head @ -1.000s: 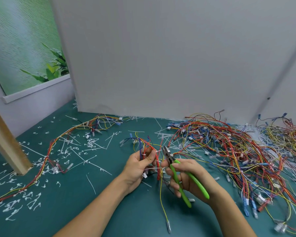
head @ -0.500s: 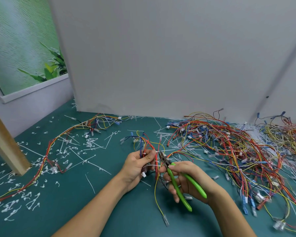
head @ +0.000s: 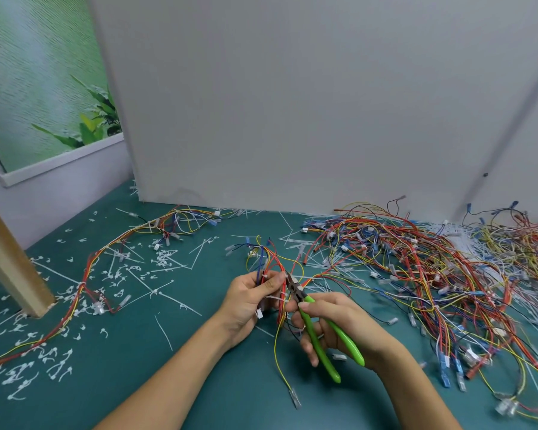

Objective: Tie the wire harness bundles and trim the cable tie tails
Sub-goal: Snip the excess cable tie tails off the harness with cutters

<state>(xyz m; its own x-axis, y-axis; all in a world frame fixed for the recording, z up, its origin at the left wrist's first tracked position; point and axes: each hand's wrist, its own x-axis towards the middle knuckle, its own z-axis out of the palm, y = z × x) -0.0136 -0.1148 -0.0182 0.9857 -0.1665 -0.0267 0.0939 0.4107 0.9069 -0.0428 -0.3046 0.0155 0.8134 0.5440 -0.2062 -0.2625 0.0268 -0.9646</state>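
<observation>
My left hand (head: 250,301) grips a small wire harness bundle (head: 269,262) of red, yellow and blue wires just above the green table. A white cable tie (head: 274,297) wraps the bundle below my thumb. My right hand (head: 339,324) holds green-handled cutters (head: 320,332), their dark jaws (head: 292,285) touching the bundle beside my left thumb. Whether the jaws are around the tie's tail I cannot tell. One yellow wire hangs down from the bundle to a clear terminal (head: 295,398).
A big tangle of loose harnesses (head: 432,268) covers the table's right half. One tied harness (head: 84,283) runs along the left, among several cut tie tails (head: 44,364) and whole ties (head: 168,297). A wooden post (head: 10,259) stands left; a grey panel (head: 292,103) closes the back.
The cutter jaws have moved left and up to the bundle by my left thumb. My left hand keeps its grip on the bundle.
</observation>
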